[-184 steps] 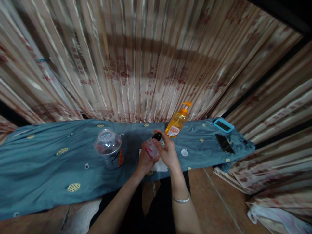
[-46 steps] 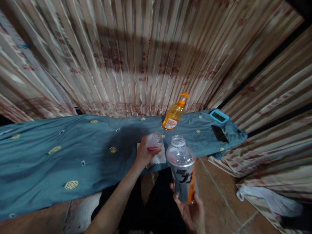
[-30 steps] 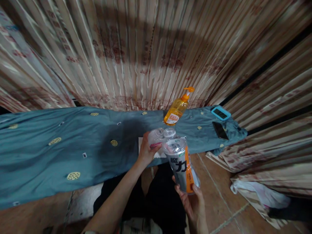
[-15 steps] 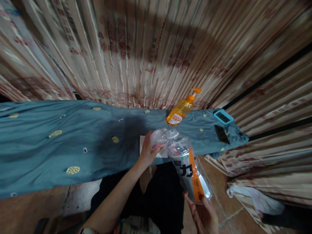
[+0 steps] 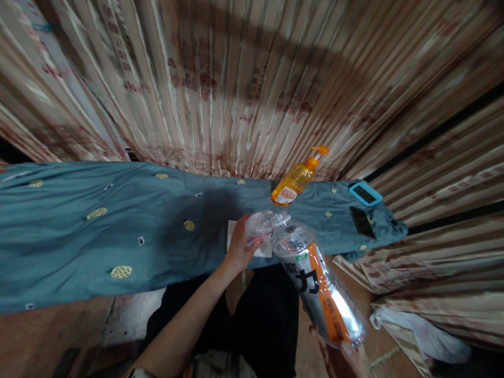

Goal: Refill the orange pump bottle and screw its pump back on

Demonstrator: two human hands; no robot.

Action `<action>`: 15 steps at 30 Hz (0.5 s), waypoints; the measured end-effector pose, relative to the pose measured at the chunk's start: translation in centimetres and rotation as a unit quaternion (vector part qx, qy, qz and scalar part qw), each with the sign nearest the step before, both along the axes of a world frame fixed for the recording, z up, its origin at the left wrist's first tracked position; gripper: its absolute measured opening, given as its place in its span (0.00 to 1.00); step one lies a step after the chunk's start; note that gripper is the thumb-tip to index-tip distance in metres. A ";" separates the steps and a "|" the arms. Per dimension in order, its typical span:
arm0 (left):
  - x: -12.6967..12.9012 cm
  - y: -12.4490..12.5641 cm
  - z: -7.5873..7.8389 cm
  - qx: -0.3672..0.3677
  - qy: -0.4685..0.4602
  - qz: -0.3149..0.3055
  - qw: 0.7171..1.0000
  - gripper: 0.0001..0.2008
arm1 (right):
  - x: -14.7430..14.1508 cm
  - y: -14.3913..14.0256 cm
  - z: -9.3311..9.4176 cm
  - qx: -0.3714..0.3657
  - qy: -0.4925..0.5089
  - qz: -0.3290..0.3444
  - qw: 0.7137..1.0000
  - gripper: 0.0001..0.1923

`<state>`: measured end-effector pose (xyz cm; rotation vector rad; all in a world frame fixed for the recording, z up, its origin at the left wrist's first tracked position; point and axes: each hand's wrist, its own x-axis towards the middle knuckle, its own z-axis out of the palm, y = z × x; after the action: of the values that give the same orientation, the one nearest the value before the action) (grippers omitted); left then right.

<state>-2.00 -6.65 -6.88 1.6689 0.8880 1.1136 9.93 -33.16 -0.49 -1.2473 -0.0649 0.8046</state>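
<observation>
Left hand (image 5: 238,251) gripping small clear plastic bottle (image 5: 260,227), fingers wrapped round its body, holding it just above white paper napkin (image 5: 252,247) on counter draped in teal patterned cloth (image 5: 118,220). Right hand (image 5: 342,357) (only partly showing at frame's bottom edge) clasping base of large clear plastic bottle with orange-and-grey label (image 5: 318,286), tilting it so its open mouth is meeting small bottle's mouth. Orange pump dispenser bottle (image 5: 296,181) standing behind, near striped curtain (image 5: 236,84).
</observation>
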 end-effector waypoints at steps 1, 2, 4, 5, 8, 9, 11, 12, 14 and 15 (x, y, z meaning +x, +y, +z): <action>0.0 0.0 0.0 -0.004 0.000 0.001 1.000 0.32 | 0.0 0.0 0.1 0.006 -0.004 -0.001 1.000 0.32; 0.0 0.0 -0.1 -0.006 -0.002 0.002 1.000 0.32 | -0.1 0.1 0.3 0.011 -0.012 -0.001 1.000 0.34; 0.0 0.0 -0.1 -0.006 -0.007 0.002 1.000 0.32 | -0.3 0.4 0.6 0.015 -0.034 0.000 0.999 0.37; 0.0 0.0 0.0 -0.005 -0.008 0.002 1.000 0.32 | -0.4 0.6 0.7 0.014 -0.043 -0.003 0.999 0.39; -0.1 0.1 0.1 -0.007 0.004 0.002 1.000 0.32 | -0.7 1.0 1.1 0.013 -0.063 -0.011 0.998 0.42; -0.1 0.1 0.2 -0.008 0.009 0.000 1.000 0.32 | -0.7 1.0 1.2 0.013 -0.070 -0.013 0.997 0.42; -0.2 0.1 0.3 -0.008 0.015 -0.002 1.000 0.32 | -0.7 1.1 1.3 0.006 -0.084 -0.024 0.996 0.43; -0.3 0.2 0.4 -0.007 0.016 -0.005 1.000 0.32 | -0.7 1.1 1.4 0.001 -0.091 -0.030 0.995 0.44; -0.3 0.2 0.6 -0.006 0.018 -0.009 1.000 0.31 | -0.7 1.1 1.5 -0.013 -0.113 -0.033 0.993 0.47; -0.4 0.2 0.7 -0.007 0.020 -0.011 1.000 0.31 | -0.6 1.1 1.7 -0.023 -0.127 -0.030 0.991 0.48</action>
<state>-2.35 -6.50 -6.17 1.6908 0.8982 1.0610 9.29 -32.07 1.19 -1.3841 -0.2157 0.5941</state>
